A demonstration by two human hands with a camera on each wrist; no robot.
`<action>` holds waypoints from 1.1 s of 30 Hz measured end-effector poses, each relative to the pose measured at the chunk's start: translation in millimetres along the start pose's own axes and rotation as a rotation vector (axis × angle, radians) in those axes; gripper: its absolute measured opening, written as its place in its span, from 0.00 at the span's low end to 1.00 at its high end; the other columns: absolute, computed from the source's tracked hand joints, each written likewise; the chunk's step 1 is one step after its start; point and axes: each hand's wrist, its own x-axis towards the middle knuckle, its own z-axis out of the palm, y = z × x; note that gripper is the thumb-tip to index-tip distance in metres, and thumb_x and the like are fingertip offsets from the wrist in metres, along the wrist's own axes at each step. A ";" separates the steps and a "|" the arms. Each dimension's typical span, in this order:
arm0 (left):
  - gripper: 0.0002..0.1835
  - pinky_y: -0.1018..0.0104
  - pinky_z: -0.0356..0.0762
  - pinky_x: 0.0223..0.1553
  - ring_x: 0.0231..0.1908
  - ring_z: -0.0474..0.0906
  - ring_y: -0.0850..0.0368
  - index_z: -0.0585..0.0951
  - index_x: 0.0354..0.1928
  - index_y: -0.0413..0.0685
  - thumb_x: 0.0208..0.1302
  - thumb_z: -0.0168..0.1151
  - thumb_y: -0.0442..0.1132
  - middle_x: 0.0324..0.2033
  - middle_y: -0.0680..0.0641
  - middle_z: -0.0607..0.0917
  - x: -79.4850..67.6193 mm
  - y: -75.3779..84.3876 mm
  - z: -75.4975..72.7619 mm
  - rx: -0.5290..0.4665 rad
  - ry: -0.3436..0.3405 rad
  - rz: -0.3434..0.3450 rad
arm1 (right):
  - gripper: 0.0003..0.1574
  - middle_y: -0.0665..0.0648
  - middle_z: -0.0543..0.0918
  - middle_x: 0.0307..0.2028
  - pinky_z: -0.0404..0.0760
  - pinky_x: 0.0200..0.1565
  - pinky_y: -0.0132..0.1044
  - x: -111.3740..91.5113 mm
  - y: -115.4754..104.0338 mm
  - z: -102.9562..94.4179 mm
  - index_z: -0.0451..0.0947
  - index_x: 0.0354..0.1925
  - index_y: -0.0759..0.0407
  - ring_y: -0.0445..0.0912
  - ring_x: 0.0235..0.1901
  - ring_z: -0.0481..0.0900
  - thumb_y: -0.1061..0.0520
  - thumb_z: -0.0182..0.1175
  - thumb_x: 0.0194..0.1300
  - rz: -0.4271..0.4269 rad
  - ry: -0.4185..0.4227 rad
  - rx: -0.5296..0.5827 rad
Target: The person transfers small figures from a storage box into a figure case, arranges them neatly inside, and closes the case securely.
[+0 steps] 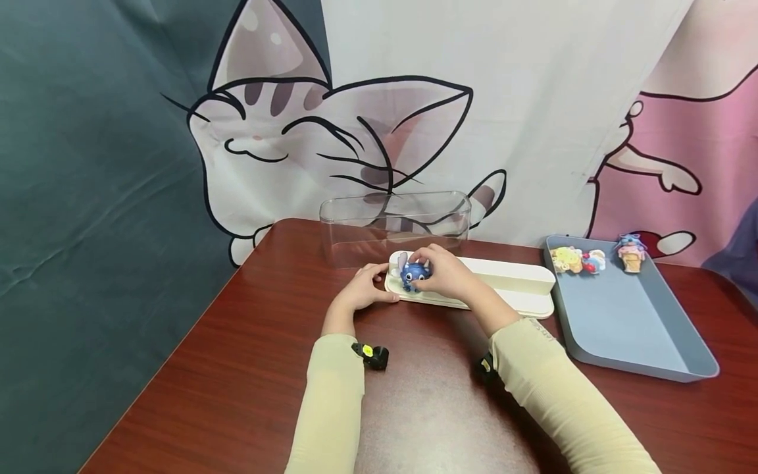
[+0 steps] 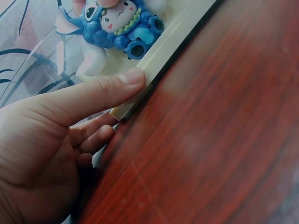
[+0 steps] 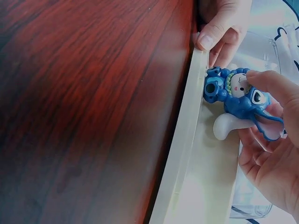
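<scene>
A small blue figurine (image 1: 412,274) with big ears and a pale smiling face is at the left end of a long cream-white stepped stand (image 1: 518,302). My right hand (image 1: 445,271) pinches it around the head, thumb at its face in the right wrist view. The feet of the figurine (image 3: 212,87) are at the stand's front lip. At the stand's left end, my left hand (image 1: 361,289) holds the corner. Its thumb (image 2: 133,77) presses the front rim while the other fingers curl behind the end.
A clear plastic cover (image 1: 393,227) stands behind the stand on the brown table (image 1: 249,368). To the right lies a blue-grey tray (image 1: 628,322) holding several ice-cream-themed figurines (image 1: 631,255). A curtain with a cartoon cat hangs behind the table.
</scene>
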 end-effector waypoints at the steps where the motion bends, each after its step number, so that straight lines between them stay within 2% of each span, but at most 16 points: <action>1: 0.45 0.57 0.65 0.54 0.52 0.65 0.52 0.65 0.66 0.47 0.46 0.74 0.48 0.55 0.45 0.69 0.2 0.4 0.2 0.000 -0.001 0.001 | 0.24 0.57 0.74 0.39 0.73 0.44 0.44 -0.2 0.2 -0.3 0.77 0.44 0.56 0.50 0.40 0.74 0.54 0.71 0.47 0.005 0.001 0.003; 8: 0.45 0.57 0.64 0.55 0.53 0.65 0.52 0.64 0.67 0.48 0.46 0.74 0.48 0.56 0.45 0.69 1.1 2.9 2.3 -0.004 -0.003 -0.002 | 0.28 0.57 0.74 0.40 0.72 0.44 0.44 -4.5 3.3 -4.9 0.76 0.47 0.55 0.50 0.40 0.74 0.52 0.73 0.46 0.006 0.001 0.027; 13: 0.44 0.57 0.64 0.55 0.53 0.65 0.52 0.64 0.67 0.49 0.47 0.73 0.48 0.57 0.45 0.69 1.6 4.6 2.8 -0.009 0.007 0.001 | 0.32 0.57 0.75 0.41 0.72 0.42 0.44 -8.8 11.3 -21.9 0.75 0.49 0.58 0.50 0.38 0.73 0.53 0.74 0.45 -0.006 -0.005 0.084; 18: 0.43 0.57 0.64 0.55 0.53 0.66 0.51 0.64 0.67 0.49 0.48 0.73 0.47 0.57 0.45 0.70 -0.2 3.7 2.4 0.008 0.011 -0.003 | 0.31 0.64 0.77 0.42 0.72 0.46 0.49 -17.8 28.3 -64.4 0.73 0.53 0.63 0.55 0.42 0.75 0.56 0.70 0.51 0.015 -0.022 0.128; 25: 0.43 0.56 0.63 0.56 0.53 0.65 0.51 0.64 0.67 0.48 0.49 0.72 0.46 0.57 0.44 0.70 -2.1 4.0 2.4 0.023 0.022 0.006 | 0.30 0.70 0.74 0.48 0.69 0.47 0.50 -46.7 62.8 -139.8 0.69 0.56 0.66 0.58 0.47 0.72 0.54 0.64 0.59 0.185 0.102 0.120; 29: 0.43 0.56 0.63 0.56 0.53 0.65 0.51 0.64 0.67 0.49 0.49 0.72 0.46 0.57 0.45 0.70 -3.8 2.4 2.1 0.018 0.019 -0.007 | 0.33 0.72 0.71 0.52 0.69 0.47 0.54 -64.9 94.9 -170.1 0.66 0.58 0.66 0.60 0.48 0.70 0.48 0.60 0.62 0.303 0.145 0.050; 33: 0.42 0.55 0.63 0.56 0.53 0.65 0.51 0.64 0.67 0.49 0.49 0.72 0.46 0.56 0.45 0.71 -2.8 2.8 1.1 -0.007 0.034 0.001 | 0.37 0.76 0.69 0.53 0.69 0.45 0.54 -86.6 137.7 -189.6 0.64 0.59 0.69 0.65 0.47 0.70 0.43 0.55 0.64 0.415 0.223 -0.010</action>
